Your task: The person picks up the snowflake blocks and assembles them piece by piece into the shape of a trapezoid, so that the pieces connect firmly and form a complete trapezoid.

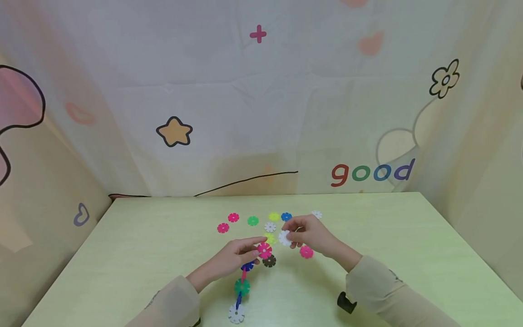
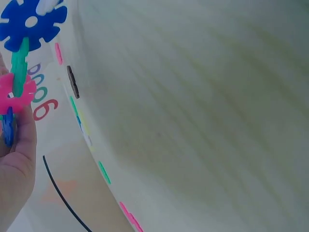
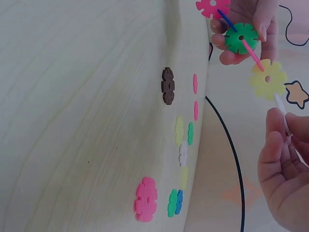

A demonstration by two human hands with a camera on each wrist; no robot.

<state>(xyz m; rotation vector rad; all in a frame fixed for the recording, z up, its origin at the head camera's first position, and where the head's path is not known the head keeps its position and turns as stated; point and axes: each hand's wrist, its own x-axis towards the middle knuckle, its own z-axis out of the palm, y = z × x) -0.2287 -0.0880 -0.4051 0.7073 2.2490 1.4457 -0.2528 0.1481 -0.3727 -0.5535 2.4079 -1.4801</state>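
Note:
My left hand point(image 1: 237, 256) grips a chain of notched plastic flower discs. Below it hang a blue disc point(image 1: 247, 266), a green disc point(image 1: 242, 287) and, lowest, a white disc point(image 1: 236, 314), joined by discs seen edge-on. In the right wrist view, the left fingers hold around a green disc point(image 3: 242, 38); a pink disc point(image 3: 253, 54) links it to a yellow disc point(image 3: 268, 79) at the chain's upper end. My right hand point(image 1: 312, 234) pinches another white disc point(image 1: 284, 238). Its edge meets the yellow disc's rim in the right wrist view; how deep it sits cannot be told.
Loose discs lie on the pale wooden table point(image 1: 163, 254) beyond the hands: pink point(image 1: 234, 217), green point(image 1: 253, 220), blue point(image 1: 286, 217) and white point(image 1: 270, 227) among them. A brown disc point(image 1: 269, 260) and a pink disc point(image 1: 306, 252) lie nearer. A printed curtain point(image 1: 229, 100) stands behind.

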